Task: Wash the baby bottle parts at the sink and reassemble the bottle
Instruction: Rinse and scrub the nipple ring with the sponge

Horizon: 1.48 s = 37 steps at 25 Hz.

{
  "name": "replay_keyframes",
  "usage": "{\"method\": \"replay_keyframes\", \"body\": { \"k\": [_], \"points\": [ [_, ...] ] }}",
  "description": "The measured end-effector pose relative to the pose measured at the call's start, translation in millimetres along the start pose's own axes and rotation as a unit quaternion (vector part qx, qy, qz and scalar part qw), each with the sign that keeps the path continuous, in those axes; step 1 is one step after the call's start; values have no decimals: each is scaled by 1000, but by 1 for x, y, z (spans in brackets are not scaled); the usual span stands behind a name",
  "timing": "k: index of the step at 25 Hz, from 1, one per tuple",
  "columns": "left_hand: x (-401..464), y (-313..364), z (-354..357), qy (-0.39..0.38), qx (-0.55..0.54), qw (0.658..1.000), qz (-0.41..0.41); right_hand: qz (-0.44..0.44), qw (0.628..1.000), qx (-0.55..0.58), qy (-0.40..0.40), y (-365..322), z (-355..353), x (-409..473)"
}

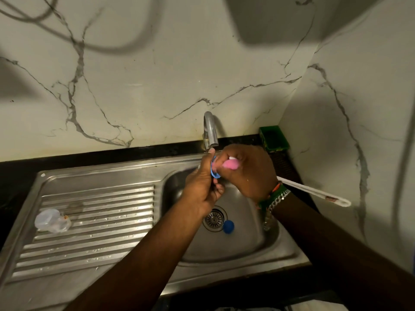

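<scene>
Both hands under the faucet (211, 129), over the sink (235, 250) basin. Left hand (202, 187) pinches blue ring (214, 170), held on edge, opening facing right. Right hand (247, 169) curled round pink brush (230, 165), probably a sponge head; long axis roughly horizontal, tip pointing left into the ring. Clear bottle (50, 221) lies on the drainboard, well apart.

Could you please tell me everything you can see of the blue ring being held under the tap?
The blue ring is a thin light-blue band, plastic by its look, probably the bottle's screw collar. It is seen almost edge-on and stands nearly upright over the sink basin, just below the tap spout. The left hand grips it, fingers hiding much of it. The right hand presses a pink scrubber against its right side. Any thread or water flow cannot be made out.
</scene>
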<state>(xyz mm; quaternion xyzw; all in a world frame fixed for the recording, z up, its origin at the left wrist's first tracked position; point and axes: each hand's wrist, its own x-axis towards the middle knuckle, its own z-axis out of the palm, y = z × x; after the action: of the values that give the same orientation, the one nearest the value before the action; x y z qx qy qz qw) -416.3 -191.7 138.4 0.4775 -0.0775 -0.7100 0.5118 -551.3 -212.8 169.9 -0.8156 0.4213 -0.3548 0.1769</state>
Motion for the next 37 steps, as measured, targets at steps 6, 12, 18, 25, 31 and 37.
{"method": "replay_keyframes", "body": {
  "k": [6,12,18,25,31,37],
  "points": [
    [16,2,-2,-5,-4,1000,7,-3,999,-38,4,10,6,-4],
    [30,-16,-3,-3,25,999,-27,69,995,-7,65,25,20,-19],
    [51,-43,0,46,66,996,-47,213,954,201,55,53,26,-33],
    [103,-51,-8,51,-34,990,-129,347,927,10,143,171,16,-89],
    [136,-48,-20,57,-44,986,-149,311,918,-243,23,254,19,-136],
    [158,-43,-26,64,-77,982,-157,380,887,-263,15,242,32,-116]
  ]
}}
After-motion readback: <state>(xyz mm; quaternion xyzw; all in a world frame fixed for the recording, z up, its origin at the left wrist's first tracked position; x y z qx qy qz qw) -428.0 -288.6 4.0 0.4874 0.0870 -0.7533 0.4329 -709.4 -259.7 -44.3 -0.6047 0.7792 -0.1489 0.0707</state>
